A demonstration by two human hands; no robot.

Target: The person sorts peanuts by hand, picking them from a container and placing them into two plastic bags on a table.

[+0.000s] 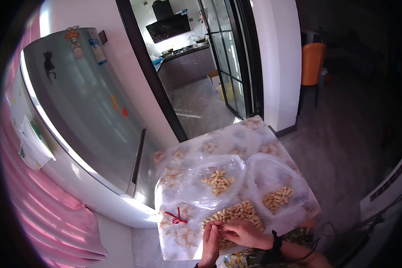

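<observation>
Unshelled peanuts (243,212) lie in a broad pile at the front of the table, right under my hands. My left hand (211,242) is closed at the pile's left side, thumb and fingers pinched together. Against its fingertips, my right hand (246,234) is closed too, its fingers bent inward. Whatever sits between the fingers is too small and covered to make out. Behind the pile, a clear plastic bag (192,181) spreads open with a smaller heap of peanuts (219,182) on it. To its right, another plastic bag (260,172) holds more peanuts (278,198).
A tied red ribbon (177,218) lies on the floral tablecloth (178,243), left of the pile. Close on the left stands a tall refrigerator (89,98). Past the table, a glass door (228,58) opens to a kitchen. An orange chair (313,64) is at the far right.
</observation>
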